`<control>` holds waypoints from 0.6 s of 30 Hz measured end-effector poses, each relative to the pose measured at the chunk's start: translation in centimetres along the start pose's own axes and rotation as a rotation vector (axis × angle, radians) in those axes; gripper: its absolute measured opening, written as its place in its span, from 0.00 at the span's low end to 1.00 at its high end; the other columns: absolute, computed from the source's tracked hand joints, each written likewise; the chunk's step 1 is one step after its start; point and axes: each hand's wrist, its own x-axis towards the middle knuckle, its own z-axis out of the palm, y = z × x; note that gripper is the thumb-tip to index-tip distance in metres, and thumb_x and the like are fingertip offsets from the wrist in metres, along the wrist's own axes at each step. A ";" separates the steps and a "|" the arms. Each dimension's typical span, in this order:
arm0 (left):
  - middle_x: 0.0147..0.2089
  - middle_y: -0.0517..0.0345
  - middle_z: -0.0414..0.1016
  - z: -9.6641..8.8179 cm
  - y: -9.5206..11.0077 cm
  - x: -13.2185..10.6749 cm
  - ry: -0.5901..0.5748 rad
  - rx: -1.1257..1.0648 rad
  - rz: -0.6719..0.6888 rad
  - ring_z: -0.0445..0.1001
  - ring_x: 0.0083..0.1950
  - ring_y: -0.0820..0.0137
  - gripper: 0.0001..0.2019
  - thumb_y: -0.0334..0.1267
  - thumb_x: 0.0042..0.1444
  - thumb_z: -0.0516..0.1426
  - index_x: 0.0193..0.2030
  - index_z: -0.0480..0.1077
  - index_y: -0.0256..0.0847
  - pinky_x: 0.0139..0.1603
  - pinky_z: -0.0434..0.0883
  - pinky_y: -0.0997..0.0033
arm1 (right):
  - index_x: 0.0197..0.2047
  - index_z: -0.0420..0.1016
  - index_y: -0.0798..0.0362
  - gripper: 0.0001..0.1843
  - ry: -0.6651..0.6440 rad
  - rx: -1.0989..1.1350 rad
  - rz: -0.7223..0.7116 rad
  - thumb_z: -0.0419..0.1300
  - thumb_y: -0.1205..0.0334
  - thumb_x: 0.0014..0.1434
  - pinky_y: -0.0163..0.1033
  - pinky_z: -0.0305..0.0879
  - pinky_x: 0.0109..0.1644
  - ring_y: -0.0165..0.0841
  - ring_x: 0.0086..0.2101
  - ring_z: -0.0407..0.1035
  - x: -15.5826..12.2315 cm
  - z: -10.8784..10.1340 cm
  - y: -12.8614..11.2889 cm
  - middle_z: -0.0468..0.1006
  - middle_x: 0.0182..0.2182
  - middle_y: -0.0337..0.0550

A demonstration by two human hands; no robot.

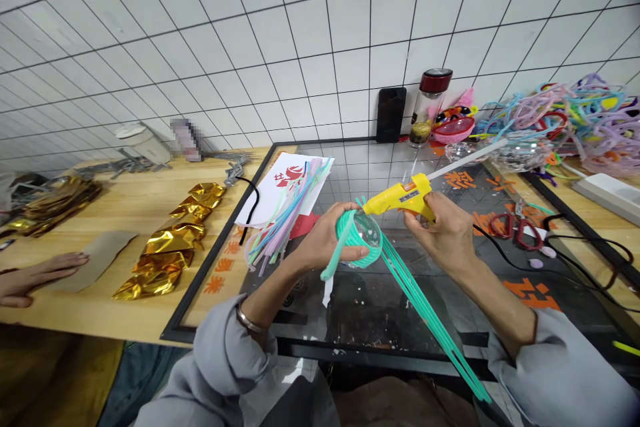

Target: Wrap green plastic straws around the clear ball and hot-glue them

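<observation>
My left hand is closed around a clear round cup or ball wrapped in rows of teal pipe cleaner. From it, a strip of teal pipe cleaners hangs down to the lower right, and one loose end curls below my palm. My right hand grips a yellow hot glue gun by its handle. Its nozzle points left and meets, or almost meets, the upper edge of the wrapped piece. A long white glue stick sticks out of the gun's back.
Pastel pipe cleaners lie on white paper to the left. Red-handled scissors and black cords lie right. A phone and glass bottle stand by the wall near tangled pipe cleaners. Gold foil lies near another person's hand.
</observation>
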 end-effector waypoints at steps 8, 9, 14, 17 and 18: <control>0.57 0.45 0.69 0.0 -0.1 -0.1 -0.005 0.010 -0.029 0.70 0.57 0.54 0.37 0.49 0.43 0.68 0.59 0.62 0.39 0.62 0.67 0.50 | 0.28 0.58 0.48 0.13 0.002 0.004 0.005 0.60 0.67 0.58 0.36 0.53 0.27 0.29 0.22 0.57 0.1 -0.1 0.0 0.64 0.22 0.33; 0.57 0.45 0.68 0.0 0.0 0.0 -0.007 0.008 -0.023 0.70 0.57 0.54 0.37 0.49 0.44 0.68 0.59 0.62 0.39 0.62 0.67 0.51 | 0.28 0.58 0.48 0.13 0.002 0.004 0.005 0.60 0.68 0.57 0.36 0.52 0.27 0.29 0.22 0.57 0.1 -0.2 0.0 0.64 0.22 0.33; 0.57 0.47 0.69 -0.1 0.2 0.0 -0.006 0.014 -0.019 0.70 0.56 0.55 0.36 0.48 0.44 0.68 0.58 0.63 0.40 0.61 0.67 0.51 | 0.28 0.58 0.48 0.13 -0.008 0.019 0.024 0.60 0.68 0.57 0.36 0.53 0.27 0.30 0.22 0.57 0.0 -0.2 -0.1 0.65 0.22 0.34; 0.55 0.49 0.70 -0.1 0.4 0.0 0.001 0.007 -0.020 0.71 0.54 0.56 0.35 0.48 0.44 0.68 0.58 0.64 0.41 0.59 0.69 0.53 | 0.28 0.58 0.48 0.13 -0.017 0.023 0.045 0.59 0.67 0.58 0.37 0.53 0.27 0.30 0.22 0.57 0.0 -0.1 -0.1 0.65 0.22 0.34; 0.54 0.49 0.70 -0.1 0.4 0.0 0.002 0.003 -0.018 0.71 0.54 0.57 0.35 0.48 0.44 0.68 0.57 0.64 0.41 0.59 0.69 0.53 | 0.28 0.58 0.48 0.13 -0.020 0.025 0.050 0.59 0.67 0.58 0.37 0.53 0.27 0.30 0.22 0.57 -0.1 -0.1 -0.1 0.65 0.22 0.34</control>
